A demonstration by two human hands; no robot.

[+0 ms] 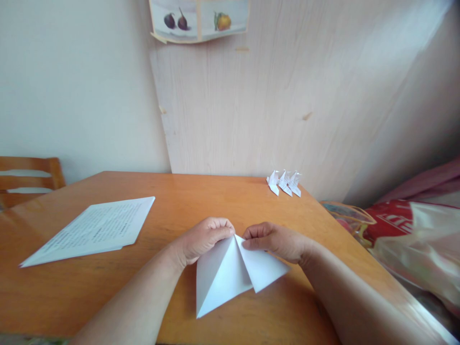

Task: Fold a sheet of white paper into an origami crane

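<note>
A partly folded sheet of white paper (226,278) is held between both hands over the near middle of the table. Its creases fan out downward from a pointed top, and a flap hangs at the right. My left hand (210,237) pinches the paper close to that top point, thumb in front. My right hand (271,239) grips the right flap along its upper edge, with the thumb on the near face and the fingers curled. The fingertips behind the paper are hidden.
A stack of printed paper (97,227) lies on the wooden table (201,196) at left. Three small folded paper figures (283,183) stand at the back right corner. Plastic bags (417,235) fill the space beyond the right edge. A chair (32,179) stands far left.
</note>
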